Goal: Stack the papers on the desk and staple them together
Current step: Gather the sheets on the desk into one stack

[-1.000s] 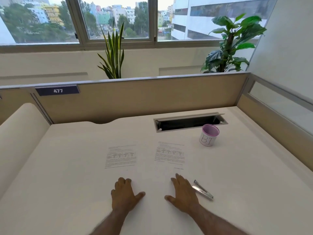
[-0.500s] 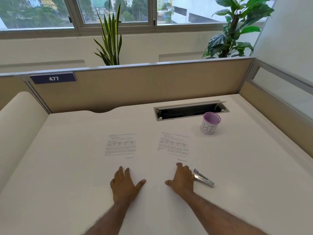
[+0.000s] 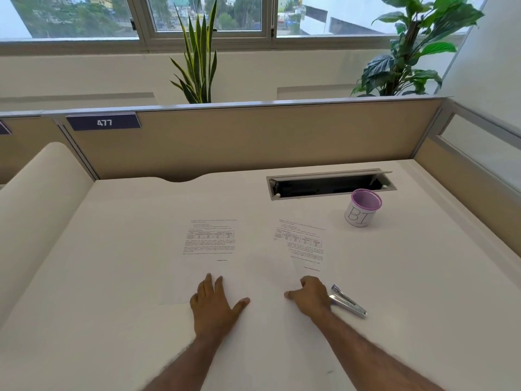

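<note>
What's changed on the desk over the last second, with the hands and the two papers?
The right hand has curled from flat into a grip on the near edge of the right paper, whose left corner now lifts and overlaps its print. The left hand stays flat on the left paper. Stapler and cup are unmoved.

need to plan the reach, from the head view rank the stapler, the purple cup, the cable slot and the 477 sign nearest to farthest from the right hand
From the right hand:
1. stapler, right beside it on its right, apparently touching.
2. purple cup, farther back and to the right on the desk.
3. cable slot, just behind the cup.
4. 477 sign, far back left on the partition.
</note>
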`<state>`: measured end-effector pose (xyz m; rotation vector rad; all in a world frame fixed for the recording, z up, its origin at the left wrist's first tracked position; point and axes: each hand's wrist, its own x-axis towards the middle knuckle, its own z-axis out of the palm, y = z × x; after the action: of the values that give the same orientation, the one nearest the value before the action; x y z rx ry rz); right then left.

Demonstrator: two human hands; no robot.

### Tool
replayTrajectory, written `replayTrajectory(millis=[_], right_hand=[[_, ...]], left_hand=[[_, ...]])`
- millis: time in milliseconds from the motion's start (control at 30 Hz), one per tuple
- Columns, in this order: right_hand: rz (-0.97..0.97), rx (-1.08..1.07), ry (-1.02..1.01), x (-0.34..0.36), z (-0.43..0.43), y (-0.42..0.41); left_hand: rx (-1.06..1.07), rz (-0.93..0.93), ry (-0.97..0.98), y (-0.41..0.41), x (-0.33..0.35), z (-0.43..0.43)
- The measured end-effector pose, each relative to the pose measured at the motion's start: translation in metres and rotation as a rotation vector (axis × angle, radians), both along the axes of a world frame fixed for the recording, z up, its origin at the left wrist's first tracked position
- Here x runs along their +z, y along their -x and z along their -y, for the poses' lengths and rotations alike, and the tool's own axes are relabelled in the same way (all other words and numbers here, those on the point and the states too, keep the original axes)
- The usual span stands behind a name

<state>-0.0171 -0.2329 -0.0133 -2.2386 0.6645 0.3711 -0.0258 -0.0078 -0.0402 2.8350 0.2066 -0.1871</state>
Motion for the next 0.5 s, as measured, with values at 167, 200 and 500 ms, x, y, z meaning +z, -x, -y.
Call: replayTrajectory(millis=[167,200,500], right_hand=[[0.246,-0.051,-0.181,0.005,0.018,0.008],[0.281,-0.048,-0.207,0.008,0.023,0.009],[0.347,-0.151,-0.421,0.014,0.040,0.003]], left_hand=[[0.019,0.162,-0.018,-0.006,0.002,-0.014],[0.039,0.189,0.007,-0.010,0.003,-0.020],[0.462,0.014,0.095,-0.052,0.013,-0.065]])
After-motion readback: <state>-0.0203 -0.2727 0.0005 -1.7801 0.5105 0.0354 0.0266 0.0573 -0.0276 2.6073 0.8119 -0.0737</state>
